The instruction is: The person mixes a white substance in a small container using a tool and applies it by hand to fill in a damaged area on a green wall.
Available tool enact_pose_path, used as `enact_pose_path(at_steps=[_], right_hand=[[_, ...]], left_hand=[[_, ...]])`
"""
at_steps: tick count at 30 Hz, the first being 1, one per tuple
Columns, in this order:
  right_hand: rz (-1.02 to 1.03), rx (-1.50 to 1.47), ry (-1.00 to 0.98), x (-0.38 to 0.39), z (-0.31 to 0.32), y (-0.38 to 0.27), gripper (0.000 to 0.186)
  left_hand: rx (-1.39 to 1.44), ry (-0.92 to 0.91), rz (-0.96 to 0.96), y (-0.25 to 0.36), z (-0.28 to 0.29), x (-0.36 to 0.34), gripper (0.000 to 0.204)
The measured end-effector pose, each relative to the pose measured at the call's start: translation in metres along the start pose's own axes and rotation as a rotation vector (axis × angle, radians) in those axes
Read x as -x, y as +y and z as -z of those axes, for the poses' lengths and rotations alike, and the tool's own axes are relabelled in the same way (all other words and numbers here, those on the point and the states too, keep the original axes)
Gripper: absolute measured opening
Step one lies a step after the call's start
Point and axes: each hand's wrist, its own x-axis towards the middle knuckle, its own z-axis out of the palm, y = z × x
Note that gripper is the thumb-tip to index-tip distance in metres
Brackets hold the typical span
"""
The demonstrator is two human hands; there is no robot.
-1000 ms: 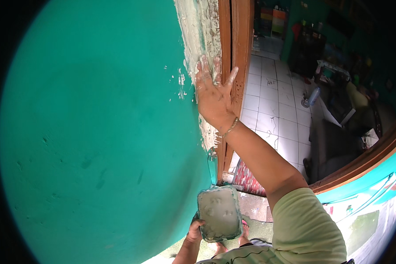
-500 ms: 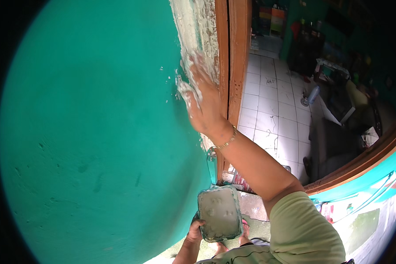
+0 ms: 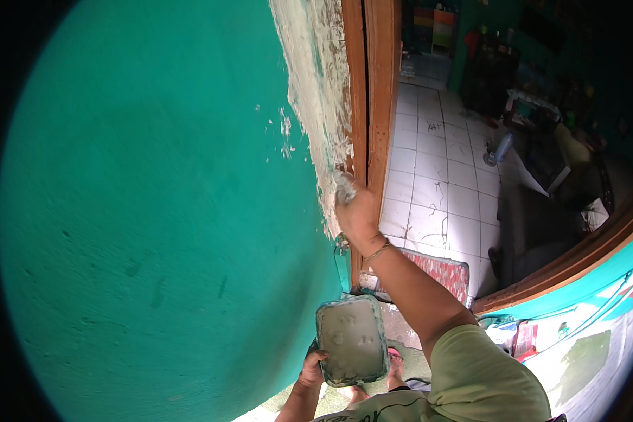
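My left hand (image 3: 314, 368) grips the left edge of a shallow rectangular tub (image 3: 352, 341), its thumb over the rim. Pale, smooth white paste fills the tub, and dried smears coat its sides. On the wall, a rough strip of white putty (image 3: 320, 91) runs down beside the brown wooden door frame (image 3: 380, 105). My right hand (image 3: 356, 209) is at the lower part of this strip, against the frame's edge. Its fingers look bunched and are smeared with whitish paste; whether they hold a lump is blurred. A bracelet circles the right wrist.
A green wall (image 3: 155, 176) fills the left, with putty splashes (image 3: 285, 133) near the strip. Through the doorway lie a white tiled floor (image 3: 429, 169), a red patterned mat (image 3: 439, 271), a plastic bottle (image 3: 503, 148) and a dark chair (image 3: 534, 225). My feet stand below the tub.
My right hand has moved down the putty strip, toward the door frame, and its fingers, stretched upward before, are now drawn in. My left hand and the tub have stayed nearly still.
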Motion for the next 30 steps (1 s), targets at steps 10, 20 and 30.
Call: enact_pose_path(at_steps=[10, 20, 30], right_hand=[[-0.062, -0.298, -0.045, -0.052, 0.047, -0.096, 0.022], [-0.211, -0.603, 0.13, -0.065, 0.037, -0.084, 0.01], [0.498, 0.405, 0.325, -0.089, -0.015, -0.062, 0.027]], left_hand=[[0.02, 0.023, 0.006, -0.002, -0.001, 0.0, 0.067], [0.077, 0.001, -0.017, -0.004, 0.001, 0.002, 0.063], [-0.011, 0.018, -0.028, -0.007, 0.009, -0.003, 0.062]])
